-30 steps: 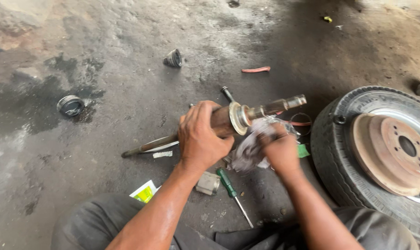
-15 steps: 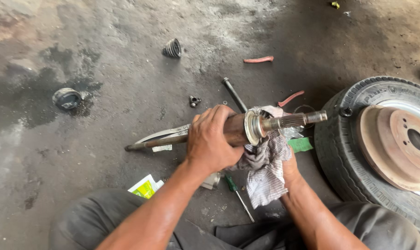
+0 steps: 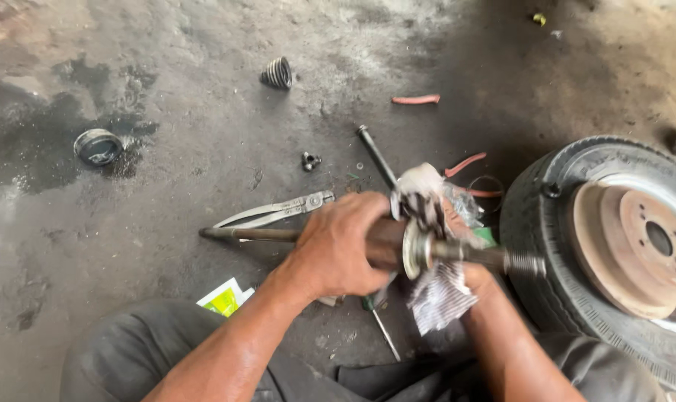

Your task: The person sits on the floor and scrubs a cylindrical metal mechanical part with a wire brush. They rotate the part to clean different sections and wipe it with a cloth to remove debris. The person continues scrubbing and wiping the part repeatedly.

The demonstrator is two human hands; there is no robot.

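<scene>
On the ground: bare concrete floor [image 3: 204, 97], grey, stained with dark oily patches at left and upper right; workshop setting, no walls in view.
Scatter on floor: ribbed rubber boot [image 3: 277, 73] at top; round metal cap [image 3: 97, 146] in the dark stain at left; pliers [image 3: 275, 211] just behind the shaft; thin black rod [image 3: 375, 155]; small dark nut-like piece [image 3: 310, 160]; screwdriver [image 3: 379, 327] near the knees; yellow-green packet [image 3: 223, 298].
Right side: tyre [image 3: 546, 246] lying flat, rusty brake disc [image 3: 632, 249] resting on it.
Axle shaft [image 3: 464, 254]: long steel shaft held level above the floor, across the lap; bright flange ring mid-length, threaded tip pointing at the tyre; greasy brown where gripped.
Left hand [image 3: 342, 249]: fingers clamped around the shaft, just left of the flange.
Right hand [image 3: 468, 272]: under the shaft, fingers closed on a dirty white rag [image 3: 435, 294] wrapped at the flange.
Hard to see: right hand mostly hidden by rag and shaft; tyre cut off by frame edge; shaft's far left end dark, unclear.
</scene>
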